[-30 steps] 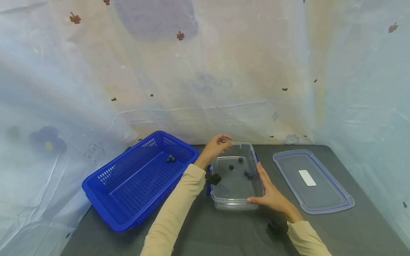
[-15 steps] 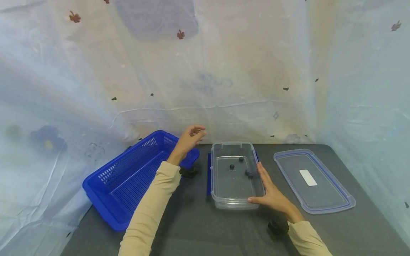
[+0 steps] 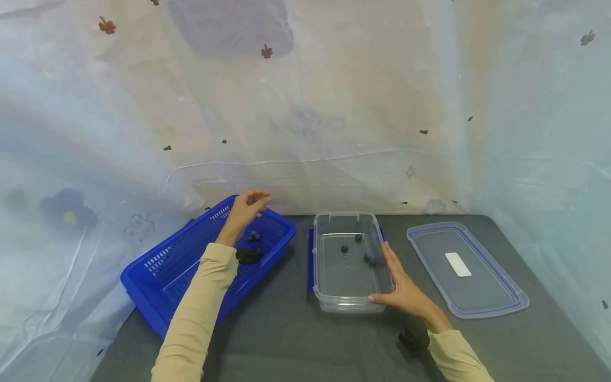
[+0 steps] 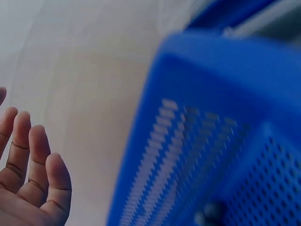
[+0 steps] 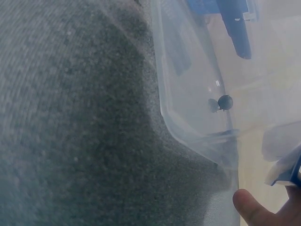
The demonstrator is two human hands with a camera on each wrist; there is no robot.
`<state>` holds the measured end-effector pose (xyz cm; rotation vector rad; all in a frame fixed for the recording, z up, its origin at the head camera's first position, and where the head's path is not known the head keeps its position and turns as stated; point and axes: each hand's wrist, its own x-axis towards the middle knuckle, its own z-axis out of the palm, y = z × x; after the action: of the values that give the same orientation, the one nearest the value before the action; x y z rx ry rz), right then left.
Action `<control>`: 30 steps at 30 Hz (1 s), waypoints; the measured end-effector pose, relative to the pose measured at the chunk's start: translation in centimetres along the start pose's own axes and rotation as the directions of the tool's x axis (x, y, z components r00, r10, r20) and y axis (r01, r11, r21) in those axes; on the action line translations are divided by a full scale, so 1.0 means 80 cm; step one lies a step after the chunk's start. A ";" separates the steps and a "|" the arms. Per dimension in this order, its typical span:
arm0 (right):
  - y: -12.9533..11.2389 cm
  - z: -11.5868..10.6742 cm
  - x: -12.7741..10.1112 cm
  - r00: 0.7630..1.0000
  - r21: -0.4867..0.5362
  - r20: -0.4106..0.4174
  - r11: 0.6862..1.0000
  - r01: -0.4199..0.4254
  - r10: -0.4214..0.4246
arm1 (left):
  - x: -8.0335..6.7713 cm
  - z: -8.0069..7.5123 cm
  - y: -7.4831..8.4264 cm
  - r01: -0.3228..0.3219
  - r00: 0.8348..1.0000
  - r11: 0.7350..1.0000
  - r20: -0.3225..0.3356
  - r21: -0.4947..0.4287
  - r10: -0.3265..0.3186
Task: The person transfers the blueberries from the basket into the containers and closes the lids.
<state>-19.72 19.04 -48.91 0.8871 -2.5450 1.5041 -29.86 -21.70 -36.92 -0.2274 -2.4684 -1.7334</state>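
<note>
A: Why's the blue basket (image 3: 205,260) at 9 o'clock of the clear tub (image 3: 350,265)?

B: Keeps the carry short. The left hand (image 3: 243,209) hovers over it, fingers loosely curled, contents unclear. The right hand (image 3: 401,286), flat-fingered, steadies the tub; berries (image 3: 369,259) sit inside.

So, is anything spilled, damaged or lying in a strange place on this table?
Nothing stands out. The blue basket sits at an angle, the lid lies flat beside the clear container, and the small dark balls are all inside.
</note>
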 end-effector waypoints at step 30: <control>0.007 0.002 0.001 1.000 0.014 -0.006 1.000 -0.006 0.006 | -0.019 -0.027 -0.131 0.240 0.968 0.905 -0.152 0.352 -0.198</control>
<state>-19.99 19.07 -49.39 0.8757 -2.5391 1.5253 -30.32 -27.34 -46.10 0.1866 -2.7542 -1.2647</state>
